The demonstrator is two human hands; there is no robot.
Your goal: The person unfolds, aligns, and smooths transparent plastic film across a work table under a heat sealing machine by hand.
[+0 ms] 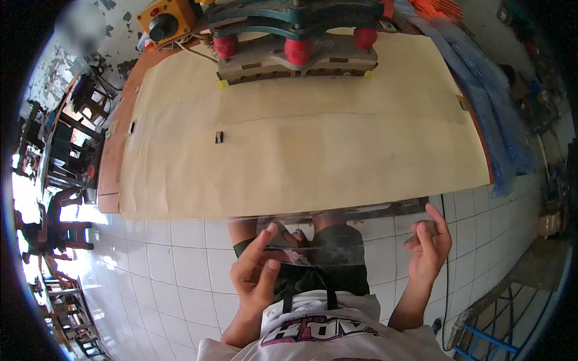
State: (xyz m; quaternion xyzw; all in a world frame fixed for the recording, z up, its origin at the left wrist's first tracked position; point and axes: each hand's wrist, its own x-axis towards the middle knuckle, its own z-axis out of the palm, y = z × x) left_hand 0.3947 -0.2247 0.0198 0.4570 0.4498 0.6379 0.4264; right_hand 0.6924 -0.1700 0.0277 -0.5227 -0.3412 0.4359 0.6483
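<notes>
Between my hands, in front of the table's near edge, is a clear plastic sheet (pixel 343 255); the floor and my shorts show through it. My left hand (pixel 256 271) is by its left side, index finger stretched forward and thumb apart from it; whether the fingers touch the sheet is hard to see. Off to the right, my right hand (pixel 428 246) is raised, one finger pointing up and the others partly bent, with no object visible in it. A large beige sheet (pixel 301 150) covers the tabletop just ahead of both hands.
A green metal press (pixel 295 21) with red round pieces stands at the back. A yellow control box (pixel 165 23) sits back left. A small dark clip-like piece (pixel 219 137) lies on the beige sheet. Blue plastic sheeting (pixel 490 114) hangs along the right. Blue metal bars (pixel 490 342) are lower right.
</notes>
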